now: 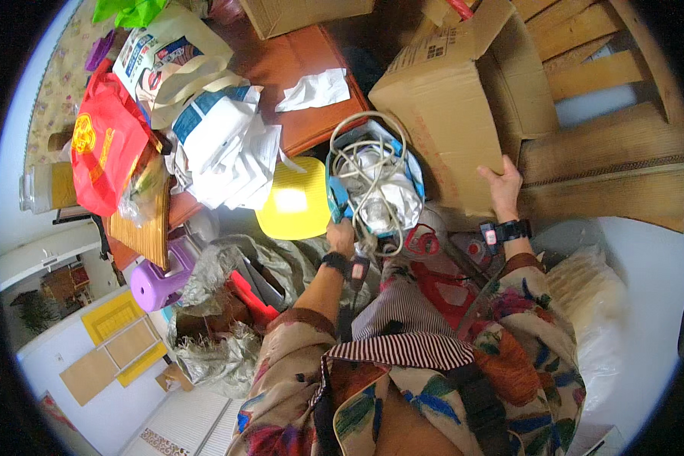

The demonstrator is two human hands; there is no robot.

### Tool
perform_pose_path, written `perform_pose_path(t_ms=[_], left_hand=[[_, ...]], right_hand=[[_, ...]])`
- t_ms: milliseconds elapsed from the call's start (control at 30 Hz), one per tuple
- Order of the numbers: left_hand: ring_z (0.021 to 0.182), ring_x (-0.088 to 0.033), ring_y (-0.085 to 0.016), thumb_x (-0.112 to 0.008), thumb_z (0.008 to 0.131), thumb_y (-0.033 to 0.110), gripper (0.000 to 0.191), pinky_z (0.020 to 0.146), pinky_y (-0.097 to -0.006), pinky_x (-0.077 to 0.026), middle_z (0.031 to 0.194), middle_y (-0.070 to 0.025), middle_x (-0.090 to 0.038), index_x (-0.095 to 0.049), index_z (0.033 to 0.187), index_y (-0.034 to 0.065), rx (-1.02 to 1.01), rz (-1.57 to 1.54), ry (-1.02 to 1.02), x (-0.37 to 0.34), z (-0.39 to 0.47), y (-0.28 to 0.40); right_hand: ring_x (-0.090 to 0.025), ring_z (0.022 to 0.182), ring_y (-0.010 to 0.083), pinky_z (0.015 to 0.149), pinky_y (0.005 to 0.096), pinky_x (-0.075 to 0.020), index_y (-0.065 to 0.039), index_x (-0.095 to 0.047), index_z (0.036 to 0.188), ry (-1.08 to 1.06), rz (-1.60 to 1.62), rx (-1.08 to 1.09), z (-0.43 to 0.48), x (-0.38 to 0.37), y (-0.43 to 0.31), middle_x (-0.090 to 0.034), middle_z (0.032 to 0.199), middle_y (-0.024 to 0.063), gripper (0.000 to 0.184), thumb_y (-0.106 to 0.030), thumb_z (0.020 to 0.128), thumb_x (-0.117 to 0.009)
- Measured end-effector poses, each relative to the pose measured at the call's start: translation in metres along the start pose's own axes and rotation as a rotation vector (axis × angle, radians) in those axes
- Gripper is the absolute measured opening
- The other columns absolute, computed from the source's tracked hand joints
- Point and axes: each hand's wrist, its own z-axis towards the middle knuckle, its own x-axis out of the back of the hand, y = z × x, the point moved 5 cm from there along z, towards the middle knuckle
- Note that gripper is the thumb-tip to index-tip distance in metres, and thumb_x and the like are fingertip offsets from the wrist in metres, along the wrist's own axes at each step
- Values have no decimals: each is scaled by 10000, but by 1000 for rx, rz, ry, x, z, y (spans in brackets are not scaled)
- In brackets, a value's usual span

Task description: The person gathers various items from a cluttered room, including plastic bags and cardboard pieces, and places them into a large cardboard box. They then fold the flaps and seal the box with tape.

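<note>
My left hand (341, 238) grips the near rim of an oval blue-and-white container (415, 176). A looped pale cable (370, 191) lies over crumpled white and clear plastic inside it. Further right, my right hand (504, 185) holds the edge of a large open cardboard box (442, 128), its thumb against the outer panel. That box rests tilted, with its opening facing right, and long cardboard flaps (610, 171) spread beside it. A yellow plastic seat or lid (293, 199) sits just left of the container.
A reddish-brown table (313, 54) bears a crumpled white paper (313, 90), a stack of papers (233, 165), a printed tote bag (205, 40) and a red bag (108, 142). A purple stool (159, 279) and a woven sack (222, 353) stand at left. Wooden slats (593, 74) lie far right.
</note>
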Motion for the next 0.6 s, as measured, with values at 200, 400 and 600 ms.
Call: perform_pose_path(t_ms=[200, 400, 600], left_hand=[[639, -467, -135, -539, 894, 94, 165, 574, -331, -418, 775, -17, -551, -602, 998, -18, -108, 134, -112, 40, -56, -13], [662, -427, -156, -508, 994, 103, 95, 595, -381, -372, 774, -38, -496, -567, 1001, 29, 17, 133, -206, 74, -109, -41], [594, -541, -184, -570, 985, 106, 119, 494, -363, -411, 792, -56, -595, -596, 1060, 16, 81, 47, -120, 99, -117, -65]], right_hand=[[-666, 924, 168, 838, 325, -532, 8, -650, 1174, 37, 315, -11, 34, 49, -51, -721, 1083, 70, 342, -30, 848, -747], [-655, 1043, 206, 932, 348, -507, 3, -610, 1289, -8, 460, -2, 26, 116, -111, -697, 1180, 94, 426, -32, 876, -709], [-645, 1085, 222, 976, 354, -491, 5, -586, 1326, 28, 328, 48, -8, 173, -147, -682, 1223, 97, 497, -43, 851, -721]])
